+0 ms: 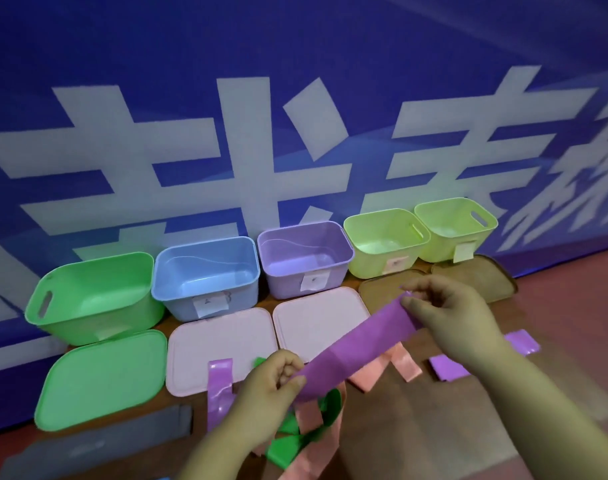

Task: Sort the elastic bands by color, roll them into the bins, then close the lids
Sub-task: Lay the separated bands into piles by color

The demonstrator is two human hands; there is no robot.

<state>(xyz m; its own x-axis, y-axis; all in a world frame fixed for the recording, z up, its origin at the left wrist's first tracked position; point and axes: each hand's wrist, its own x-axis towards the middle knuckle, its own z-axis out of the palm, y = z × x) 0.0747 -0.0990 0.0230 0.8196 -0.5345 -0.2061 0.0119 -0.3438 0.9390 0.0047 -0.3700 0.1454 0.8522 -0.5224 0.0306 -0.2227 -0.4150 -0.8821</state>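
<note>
A purple elastic band (356, 346) is stretched flat in the air between my two hands. My left hand (271, 382) pinches its lower left end, and my right hand (444, 306) pinches its upper right end. Under them lie more bands in a loose pile: a purple one (219, 389), green ones (295, 441) and pink ones (389, 368). Against the wall stand open, empty bins: green (91, 299), blue (205, 275), purple (306, 258) and two yellow-green (382, 242) (455, 226).
Lids lie flat in front of the bins: a green lid (101, 379), two pink lids (219, 344) (316, 320) and two brown lids (378, 289) (482, 275). More purple bands (448, 368) (522, 342) lie right. A grey band (98, 445) lies at the front left.
</note>
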